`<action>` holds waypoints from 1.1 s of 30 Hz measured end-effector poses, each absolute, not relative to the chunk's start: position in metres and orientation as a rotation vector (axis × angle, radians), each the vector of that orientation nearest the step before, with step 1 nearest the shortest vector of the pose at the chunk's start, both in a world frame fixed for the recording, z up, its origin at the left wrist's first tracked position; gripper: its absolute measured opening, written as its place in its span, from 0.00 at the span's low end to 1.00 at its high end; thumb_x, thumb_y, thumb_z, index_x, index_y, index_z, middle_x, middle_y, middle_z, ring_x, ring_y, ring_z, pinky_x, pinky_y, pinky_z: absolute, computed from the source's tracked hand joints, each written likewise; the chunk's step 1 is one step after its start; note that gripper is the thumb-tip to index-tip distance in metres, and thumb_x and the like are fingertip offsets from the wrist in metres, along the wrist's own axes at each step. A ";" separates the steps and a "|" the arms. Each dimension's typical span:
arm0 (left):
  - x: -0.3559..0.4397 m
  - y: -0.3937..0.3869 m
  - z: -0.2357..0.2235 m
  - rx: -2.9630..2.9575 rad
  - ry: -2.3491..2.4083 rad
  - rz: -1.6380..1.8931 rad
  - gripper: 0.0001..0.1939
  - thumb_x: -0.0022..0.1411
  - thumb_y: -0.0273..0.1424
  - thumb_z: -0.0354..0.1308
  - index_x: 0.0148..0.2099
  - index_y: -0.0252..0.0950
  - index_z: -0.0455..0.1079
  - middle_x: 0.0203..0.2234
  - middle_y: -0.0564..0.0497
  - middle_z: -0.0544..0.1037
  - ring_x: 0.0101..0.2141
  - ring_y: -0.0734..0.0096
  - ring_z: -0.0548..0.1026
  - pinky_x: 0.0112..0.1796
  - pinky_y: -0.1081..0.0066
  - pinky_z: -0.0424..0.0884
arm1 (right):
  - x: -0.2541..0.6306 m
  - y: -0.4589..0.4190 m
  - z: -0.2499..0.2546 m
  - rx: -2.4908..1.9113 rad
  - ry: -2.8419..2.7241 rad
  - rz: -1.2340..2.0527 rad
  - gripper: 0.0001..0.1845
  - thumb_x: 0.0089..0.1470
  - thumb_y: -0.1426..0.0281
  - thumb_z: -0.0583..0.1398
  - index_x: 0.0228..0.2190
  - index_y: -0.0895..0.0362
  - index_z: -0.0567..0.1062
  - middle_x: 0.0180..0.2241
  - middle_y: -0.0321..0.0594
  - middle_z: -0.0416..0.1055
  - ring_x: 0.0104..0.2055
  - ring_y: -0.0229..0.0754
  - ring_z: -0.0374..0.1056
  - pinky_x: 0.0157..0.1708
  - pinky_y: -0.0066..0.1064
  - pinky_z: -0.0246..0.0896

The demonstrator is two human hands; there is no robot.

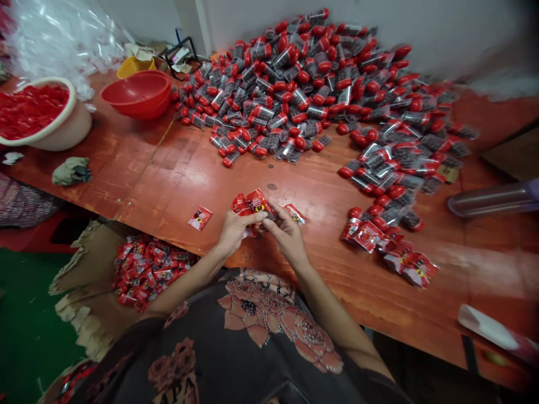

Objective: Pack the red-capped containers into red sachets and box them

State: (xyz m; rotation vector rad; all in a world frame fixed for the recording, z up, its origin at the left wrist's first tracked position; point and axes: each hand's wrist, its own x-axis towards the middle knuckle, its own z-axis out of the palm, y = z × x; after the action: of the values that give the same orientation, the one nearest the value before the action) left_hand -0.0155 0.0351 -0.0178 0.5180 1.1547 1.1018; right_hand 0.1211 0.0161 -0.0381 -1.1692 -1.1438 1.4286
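Note:
My left hand (238, 231) and my right hand (286, 231) meet above the table's front edge, both pinching a crumpled red foil packet (252, 203) between thumbs and fingers. A second red packet (295, 213) lies just beyond my right hand, and a third (200, 217) lies flat to the left of my left hand. Further right sits a heap of similar red packets (389, 249). Behind my hands rises a large pile of clear tubes with red caps (295, 92), holding dark contents.
The red-stained wooden table (168, 174) spans the view. A cardboard box of red packets (147, 272) sits below its front edge. At the back left are a basin of red pieces (33, 112), a red bowl (137, 94), a crumpled cloth (71, 171) and clear plastic (59, 45).

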 end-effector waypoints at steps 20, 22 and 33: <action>-0.034 0.050 -0.042 0.227 1.008 1.049 0.14 0.45 0.22 0.69 0.38 0.31 0.76 0.36 0.40 0.81 0.36 0.59 0.80 0.37 0.63 0.76 | 0.191 0.015 -0.067 -1.809 -1.445 0.760 0.23 0.49 0.55 0.65 0.44 0.54 0.78 0.36 0.41 0.69 0.34 0.45 0.66 0.41 0.44 0.65; -0.032 0.053 -0.043 0.243 1.031 1.090 0.14 0.44 0.22 0.70 0.37 0.32 0.76 0.35 0.42 0.82 0.34 0.60 0.80 0.37 0.63 0.76 | 0.182 0.017 -0.058 -1.776 -1.524 0.687 0.26 0.51 0.56 0.64 0.50 0.52 0.74 0.41 0.44 0.68 0.35 0.46 0.66 0.42 0.44 0.65; -0.037 0.083 -0.042 0.300 1.017 1.409 0.18 0.36 0.28 0.75 0.33 0.32 0.76 0.26 0.51 0.81 0.27 0.68 0.78 0.35 0.68 0.74 | 0.097 0.100 -0.044 -1.360 -1.967 0.787 0.21 0.58 0.73 0.54 0.52 0.52 0.69 0.38 0.42 0.79 0.39 0.46 0.74 0.40 0.36 0.67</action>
State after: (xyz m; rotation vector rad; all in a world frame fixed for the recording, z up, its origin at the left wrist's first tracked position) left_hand -0.0374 0.0831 -0.0418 0.3004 1.0175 1.4087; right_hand 0.0970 0.1005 -0.0441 -1.3602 -1.9666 0.7874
